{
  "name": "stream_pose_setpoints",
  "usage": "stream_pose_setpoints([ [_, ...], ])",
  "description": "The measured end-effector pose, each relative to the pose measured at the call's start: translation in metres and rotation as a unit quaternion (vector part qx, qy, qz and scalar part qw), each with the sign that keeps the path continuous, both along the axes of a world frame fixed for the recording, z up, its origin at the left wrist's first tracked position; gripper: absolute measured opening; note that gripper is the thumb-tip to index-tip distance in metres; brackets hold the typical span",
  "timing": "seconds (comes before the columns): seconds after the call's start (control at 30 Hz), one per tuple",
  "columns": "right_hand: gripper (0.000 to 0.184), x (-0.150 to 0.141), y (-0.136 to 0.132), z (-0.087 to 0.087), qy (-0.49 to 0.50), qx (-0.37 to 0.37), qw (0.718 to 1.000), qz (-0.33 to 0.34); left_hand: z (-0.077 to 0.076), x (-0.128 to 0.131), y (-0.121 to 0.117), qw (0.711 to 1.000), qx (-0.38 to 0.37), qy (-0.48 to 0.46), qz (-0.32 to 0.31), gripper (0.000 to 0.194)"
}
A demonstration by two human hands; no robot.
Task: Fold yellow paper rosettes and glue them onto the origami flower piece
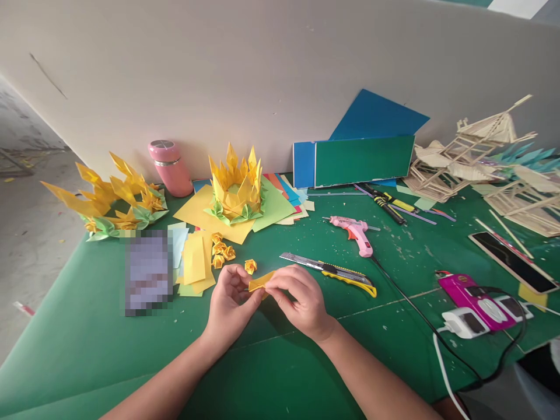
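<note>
Between my hands is a small folded piece of yellow paper [261, 281], held just above the green table. My left hand [231, 300] pinches its left end between thumb and fingers. The right end is gripped by my right hand [300, 297], its fingertips pressed together. Beyond my hands, a folded yellow paper rose [251, 266] lies by itself, and several more paper roses [223, 252] are clustered to its left. Yellow paper sheets [195, 262] lie beside that cluster. To the right rests a yellow utility knife [336, 271] with its blade out.
Yellow paper crowns stand at the back [235, 195] and far left [118, 201], near a pink flask [171, 169]. A pink glue gun [354, 230] trails its cable toward a magenta power strip [479, 300]. Stick models [459, 157] and a phone [514, 261] occupy the right side.
</note>
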State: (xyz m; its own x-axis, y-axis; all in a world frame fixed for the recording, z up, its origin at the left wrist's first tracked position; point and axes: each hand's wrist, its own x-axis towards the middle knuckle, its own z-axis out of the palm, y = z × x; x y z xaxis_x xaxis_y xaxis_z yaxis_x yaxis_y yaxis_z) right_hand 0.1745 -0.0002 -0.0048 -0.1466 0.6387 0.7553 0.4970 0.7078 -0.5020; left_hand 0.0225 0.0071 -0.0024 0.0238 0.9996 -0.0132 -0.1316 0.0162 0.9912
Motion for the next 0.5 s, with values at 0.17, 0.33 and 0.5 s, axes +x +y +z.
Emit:
stream_pose_setpoints([
  [0.17,0.011,0.0000,0.0012,0.0002,-0.033,0.014,0.999,-0.021,0.0001,-0.0001,0.0005,0.999,0.006,0.041,-0.002,0.035],
  [0.33,0.012,-0.0001,0.0011,-0.0009,-0.055,0.019,0.997,-0.047,-0.0014,0.0003,0.0013,0.999,0.026,0.016,-0.027,0.032],
  [0.5,0.013,-0.0002,0.0018,0.0001,-0.067,0.038,0.996,-0.046,0.0012,0.0005,0.0023,0.999,0.029,0.003,-0.034,0.031],
])
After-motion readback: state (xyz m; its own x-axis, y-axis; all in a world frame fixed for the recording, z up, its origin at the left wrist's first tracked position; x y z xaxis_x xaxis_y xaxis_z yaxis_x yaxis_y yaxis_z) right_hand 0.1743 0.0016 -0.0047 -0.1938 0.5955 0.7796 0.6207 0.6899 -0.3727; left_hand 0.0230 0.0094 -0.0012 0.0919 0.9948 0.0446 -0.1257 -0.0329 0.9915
